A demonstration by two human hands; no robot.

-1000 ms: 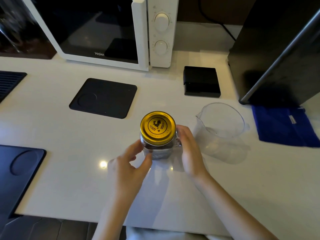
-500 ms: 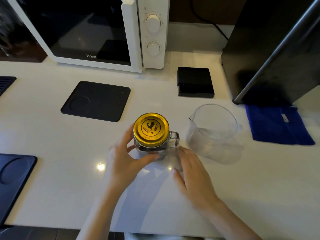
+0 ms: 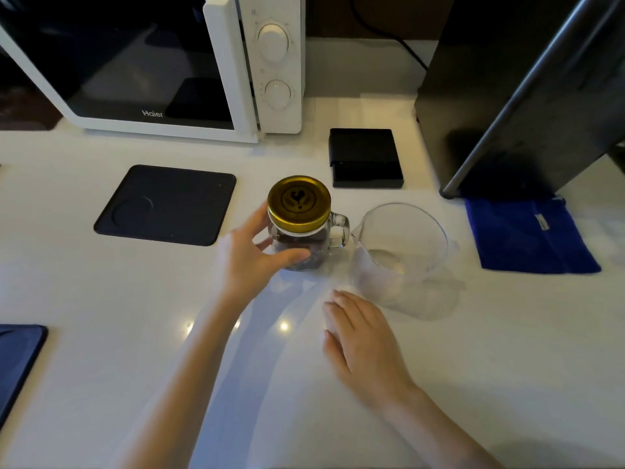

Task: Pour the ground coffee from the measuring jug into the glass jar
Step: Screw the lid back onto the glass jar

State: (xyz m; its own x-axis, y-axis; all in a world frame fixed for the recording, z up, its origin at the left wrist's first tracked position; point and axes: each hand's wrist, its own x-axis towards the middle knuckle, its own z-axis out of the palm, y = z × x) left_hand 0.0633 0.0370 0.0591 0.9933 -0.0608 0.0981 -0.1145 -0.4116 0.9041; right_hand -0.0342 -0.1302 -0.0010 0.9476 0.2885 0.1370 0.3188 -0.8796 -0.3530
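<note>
While the left hand point(image 3: 250, 255) gripped the lidded glass jar point(image 3: 301, 228), right hand point(image 3: 358, 336) lay open, empty, beside the measuring jug point(image 3: 399, 255). Jug judged light, slippery; grasp its wall.

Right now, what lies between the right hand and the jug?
Nothing: in the head view only bare white counter separates the right hand from the jug.

Your right hand point(image 3: 363, 336) has let go of the glass jar point(image 3: 302, 231) and drawn back toward you; it now lies flat and open on the surface point(image 3: 101, 316), near the measuring jug point(image 3: 400, 252). Your left hand point(image 3: 252, 255) has shifted its grip, now wrapping the jar's side alone.
</note>
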